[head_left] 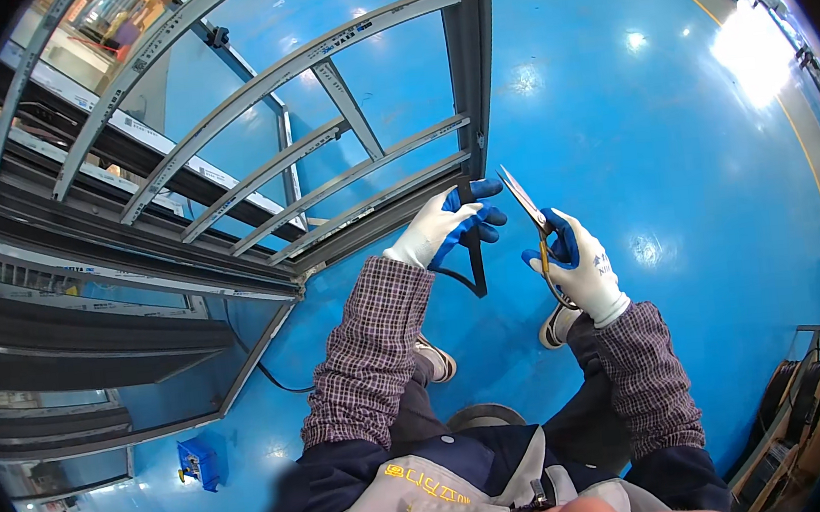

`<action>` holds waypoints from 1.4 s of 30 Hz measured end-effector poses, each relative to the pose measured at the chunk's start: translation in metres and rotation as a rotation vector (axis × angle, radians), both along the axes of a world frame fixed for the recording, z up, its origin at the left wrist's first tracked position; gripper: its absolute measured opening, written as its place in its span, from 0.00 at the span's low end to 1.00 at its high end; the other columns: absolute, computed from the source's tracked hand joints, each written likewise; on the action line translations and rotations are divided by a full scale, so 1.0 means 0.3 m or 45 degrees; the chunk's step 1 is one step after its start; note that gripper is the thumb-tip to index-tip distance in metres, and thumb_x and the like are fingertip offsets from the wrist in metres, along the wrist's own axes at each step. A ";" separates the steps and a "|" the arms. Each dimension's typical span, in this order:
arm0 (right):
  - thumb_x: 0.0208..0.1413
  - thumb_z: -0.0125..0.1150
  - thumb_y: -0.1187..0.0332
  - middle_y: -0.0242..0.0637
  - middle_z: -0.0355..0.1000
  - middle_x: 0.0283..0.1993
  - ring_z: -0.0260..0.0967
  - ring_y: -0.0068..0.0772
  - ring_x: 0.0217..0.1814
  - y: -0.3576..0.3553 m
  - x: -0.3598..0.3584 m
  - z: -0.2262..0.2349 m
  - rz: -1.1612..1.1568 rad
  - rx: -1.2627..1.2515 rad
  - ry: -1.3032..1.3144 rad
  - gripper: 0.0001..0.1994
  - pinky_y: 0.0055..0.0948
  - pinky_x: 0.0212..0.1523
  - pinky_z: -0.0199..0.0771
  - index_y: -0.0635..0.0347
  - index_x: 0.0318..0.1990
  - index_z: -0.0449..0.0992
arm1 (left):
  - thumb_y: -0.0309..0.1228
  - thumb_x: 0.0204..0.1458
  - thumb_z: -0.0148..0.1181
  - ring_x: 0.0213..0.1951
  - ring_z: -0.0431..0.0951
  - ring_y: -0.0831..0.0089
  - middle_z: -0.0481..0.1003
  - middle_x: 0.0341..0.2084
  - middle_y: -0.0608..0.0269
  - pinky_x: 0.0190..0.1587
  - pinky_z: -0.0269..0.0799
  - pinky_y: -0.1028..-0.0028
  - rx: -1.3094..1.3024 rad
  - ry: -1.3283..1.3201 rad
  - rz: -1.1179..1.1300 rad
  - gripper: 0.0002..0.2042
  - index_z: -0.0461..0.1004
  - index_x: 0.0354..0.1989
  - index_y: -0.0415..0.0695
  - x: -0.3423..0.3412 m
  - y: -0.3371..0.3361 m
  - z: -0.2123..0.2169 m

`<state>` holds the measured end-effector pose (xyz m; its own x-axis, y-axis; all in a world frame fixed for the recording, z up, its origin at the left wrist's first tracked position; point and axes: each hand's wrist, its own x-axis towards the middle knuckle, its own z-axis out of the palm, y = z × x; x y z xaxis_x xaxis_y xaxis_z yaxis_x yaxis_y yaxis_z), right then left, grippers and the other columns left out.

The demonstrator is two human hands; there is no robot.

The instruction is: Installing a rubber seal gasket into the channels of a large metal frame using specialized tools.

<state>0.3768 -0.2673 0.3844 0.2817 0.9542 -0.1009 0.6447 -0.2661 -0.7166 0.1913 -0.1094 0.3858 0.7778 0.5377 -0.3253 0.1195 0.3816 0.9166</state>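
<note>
Work with scissors and strip, seen from above. The left hand (pixel 447 225), in a white glove with blue-coated palm and fingers, pinches a black flexible strip (pixel 477 259) between thumb and fingers, its outer fingertips pointing to the right; the strip crosses the fingers and hangs below them in a narrow bend. The right hand (pixel 577 265), gloved alike, is closed around the gold-coloured handles of a pair of scissors (pixel 539 219), whose blades point up and to the left, near the left fingertips and apart from the strip; whether the blades are slightly parted cannot be told. Both forearms wear checked oversleeves (pixel 365 354). Left and ahead: a metal frame (pixel 349 37) of pale grey bars, joined to a dark profile (pixel 470 63) just beyond the left hand. Below: a glossy blue floor (pixel 680 190), with a small blue bin (pixel 198 464) at lower left. Lower right: black coils (pixel 804 406) near the rim of view
</note>
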 end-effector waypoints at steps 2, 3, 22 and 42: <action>0.46 0.72 0.59 0.48 0.68 0.53 0.71 0.42 0.51 0.000 -0.002 0.005 0.002 0.024 0.029 0.37 0.31 0.52 0.73 0.63 0.61 0.60 | 0.34 0.61 0.50 0.35 0.80 0.67 0.78 0.39 0.53 0.42 0.77 0.69 -0.014 0.018 0.011 0.18 0.67 0.58 0.46 -0.002 0.002 -0.004; 0.46 0.72 0.59 0.48 0.68 0.53 0.71 0.42 0.51 0.001 -0.003 0.006 0.003 0.036 0.044 0.36 0.31 0.52 0.73 0.63 0.61 0.61 | 0.34 0.60 0.50 0.35 0.80 0.67 0.78 0.39 0.54 0.42 0.77 0.69 -0.021 0.028 0.017 0.17 0.67 0.58 0.46 -0.002 0.004 -0.007; 0.43 0.74 0.66 0.46 0.71 0.50 0.72 0.40 0.50 -0.014 -0.018 0.009 0.177 0.194 0.051 0.33 0.30 0.51 0.73 0.63 0.58 0.65 | 0.33 0.59 0.54 0.34 0.78 0.75 0.77 0.36 0.62 0.40 0.76 0.77 0.397 0.574 0.056 0.15 0.71 0.54 0.54 0.034 -0.030 0.061; 0.42 0.75 0.66 0.40 0.75 0.42 0.73 0.33 0.39 -0.022 -0.024 0.002 0.121 0.079 0.239 0.32 0.25 0.43 0.74 0.62 0.55 0.67 | 0.34 0.61 0.49 0.40 0.77 0.76 0.75 0.45 0.69 0.46 0.74 0.74 1.252 1.002 -0.039 0.16 0.69 0.57 0.60 0.035 -0.038 0.027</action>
